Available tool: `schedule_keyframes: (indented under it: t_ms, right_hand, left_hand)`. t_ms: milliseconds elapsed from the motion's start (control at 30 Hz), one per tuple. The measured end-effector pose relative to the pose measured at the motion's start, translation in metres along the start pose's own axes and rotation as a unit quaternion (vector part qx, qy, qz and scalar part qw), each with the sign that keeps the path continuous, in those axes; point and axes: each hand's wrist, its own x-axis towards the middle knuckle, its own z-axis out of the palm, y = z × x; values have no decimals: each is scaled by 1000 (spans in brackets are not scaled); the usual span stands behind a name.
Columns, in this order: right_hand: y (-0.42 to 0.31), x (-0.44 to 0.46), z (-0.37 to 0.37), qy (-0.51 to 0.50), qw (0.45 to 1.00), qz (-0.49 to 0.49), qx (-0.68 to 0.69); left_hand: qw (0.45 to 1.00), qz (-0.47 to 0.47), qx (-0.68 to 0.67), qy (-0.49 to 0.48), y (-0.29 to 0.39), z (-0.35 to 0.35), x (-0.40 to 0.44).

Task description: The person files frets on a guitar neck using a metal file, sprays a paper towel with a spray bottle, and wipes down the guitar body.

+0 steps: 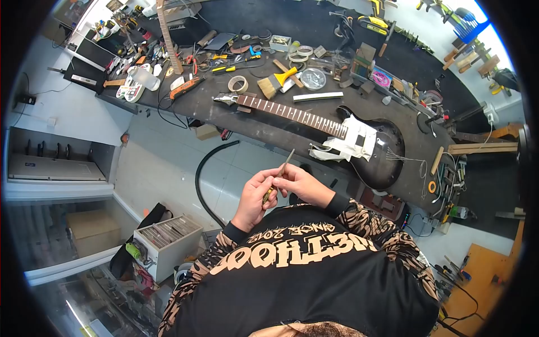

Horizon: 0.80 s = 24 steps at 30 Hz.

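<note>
Both my hands meet in front of my chest around a slim pointed metal tool [287, 161] with a yellowish handle. My left hand [255, 196] is closed round the handle. The fingers of my right hand [303, 184] pinch the tool near the base of its shaft. Beyond my hands, a dark electric guitar [387, 151] lies on the workbench [264, 126], its neck pointing left. White covering [359, 137] lies over part of the body by the fretboard [292, 115], and loose strings spread from the body's right side.
On the bench are a wide brush [271, 85], a tape roll [238, 84], an orange tool [187, 87], a clear round container [313, 79] and a white strip [318, 96]. A black hose [202, 180] curves over the floor, near a box of flat items [168, 233].
</note>
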Motion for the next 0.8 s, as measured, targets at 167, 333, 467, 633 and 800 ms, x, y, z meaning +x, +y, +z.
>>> schedule_keyframes:
  t_ms: [167, 333, 467, 633, 800]
  right_hand:
    - [-18, 37, -23, -25, 1000, 11, -1]
    - [-32, 93, -75, 80, 995, 20, 60]
    - [-44, 121, -102, 91, 994, 10, 54]
    - [-57, 142, -63, -62, 998, 11, 28]
    - [-67, 179, -36, -55, 998, -5, 30]
  left_hand:
    - [1000, -4, -7, 26, 19, -14, 8]
    - [999, -24, 4, 45, 52, -34, 27]
    - [997, 7, -20, 69, 81, -38, 44]
    - [996, 30, -29, 79, 102, -50, 56]
    - [1000, 23, -11, 15, 124, -72, 65]
